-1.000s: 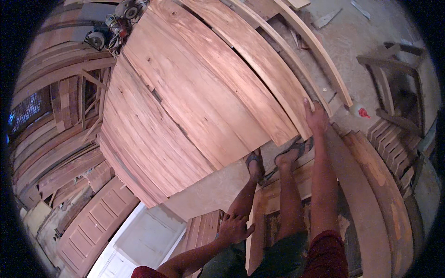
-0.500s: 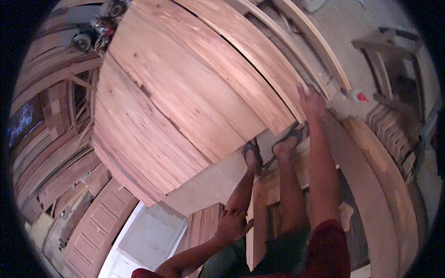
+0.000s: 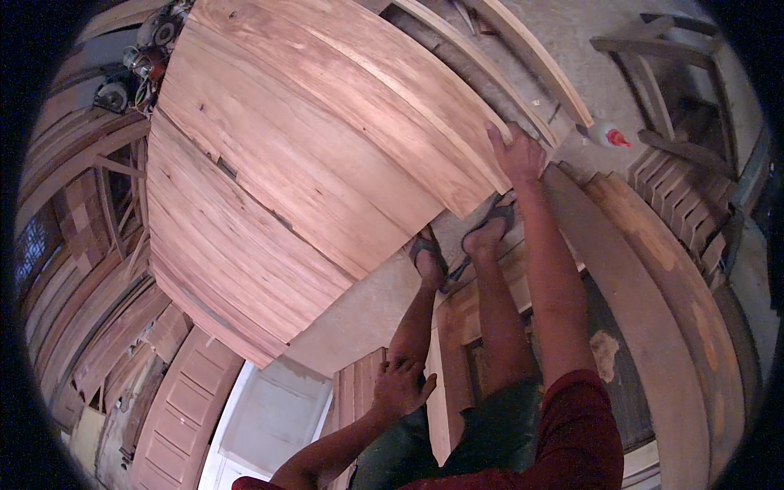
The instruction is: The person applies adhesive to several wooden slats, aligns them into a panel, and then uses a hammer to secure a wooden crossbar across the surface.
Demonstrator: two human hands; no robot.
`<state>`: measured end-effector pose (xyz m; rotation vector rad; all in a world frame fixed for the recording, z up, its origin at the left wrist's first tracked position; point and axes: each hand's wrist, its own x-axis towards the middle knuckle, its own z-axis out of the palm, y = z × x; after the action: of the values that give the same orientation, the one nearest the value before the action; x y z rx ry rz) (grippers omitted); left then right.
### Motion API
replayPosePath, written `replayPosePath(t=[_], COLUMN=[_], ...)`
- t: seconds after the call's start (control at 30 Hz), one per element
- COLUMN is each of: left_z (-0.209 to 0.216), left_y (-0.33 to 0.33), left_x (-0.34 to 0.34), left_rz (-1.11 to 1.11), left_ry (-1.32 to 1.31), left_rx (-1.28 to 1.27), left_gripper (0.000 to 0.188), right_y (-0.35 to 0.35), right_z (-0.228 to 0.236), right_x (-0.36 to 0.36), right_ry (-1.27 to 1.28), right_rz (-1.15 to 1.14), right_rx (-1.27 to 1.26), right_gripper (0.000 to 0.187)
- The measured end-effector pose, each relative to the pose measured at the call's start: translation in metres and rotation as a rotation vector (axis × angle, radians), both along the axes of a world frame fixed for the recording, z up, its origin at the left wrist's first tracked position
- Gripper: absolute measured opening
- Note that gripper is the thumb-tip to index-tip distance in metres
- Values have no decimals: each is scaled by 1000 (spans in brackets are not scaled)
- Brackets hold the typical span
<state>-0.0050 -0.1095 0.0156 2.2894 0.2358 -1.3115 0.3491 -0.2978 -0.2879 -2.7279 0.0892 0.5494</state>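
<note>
Several reddish-brown wooden planks (image 3: 269, 131) lie side by side as one wide panel in front of me. My right hand (image 3: 521, 153) is closed round the near end of the right-hand outer plank (image 3: 425, 86), its thumb on the top face and the fingers over the outer side. That plank sits against its neighbour. Dark knots and small gaps show along a seam further left in the panel. My left hand (image 3: 400, 388) lies on my left knee with fingers apart, holding nothing.
Narrow wooden strips (image 3: 535, 57) lie right of the panel, near a white bottle with a red cap (image 3: 611, 135). Wide boards (image 3: 653, 269) and a wooden frame (image 3: 653, 90) stand at right. Power tools (image 3: 147, 64), stacked lumber (image 3: 90, 302) and a panelled door (image 3: 181, 408) are on the left.
My right hand has moved left with the outer plank, and the dark gap between it and its neighbour has closed. My left hand stays on the knee. The view has shifted slightly.
</note>
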Motion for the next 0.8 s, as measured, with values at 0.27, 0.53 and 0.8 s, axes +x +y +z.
replayPosePath(t=[0.27, 0.53, 0.8], left_z=[-4, -4, -15], left_y=[-2, -9, -15], left_x=[8, 25, 28], left_rz=[-11, -59, 43], left_ry=[-15, 51, 29], left_rx=[-17, 2, -41], left_gripper=[49, 50, 50], right_y=[-6, -101, -150], right_z=[21, 22, -51], right_x=[6, -54, 34], right_ry=[88, 70, 768], right_rz=[44, -572, -815], right_rx=[-11, 651, 1022], right_gripper=[67, 46, 57])
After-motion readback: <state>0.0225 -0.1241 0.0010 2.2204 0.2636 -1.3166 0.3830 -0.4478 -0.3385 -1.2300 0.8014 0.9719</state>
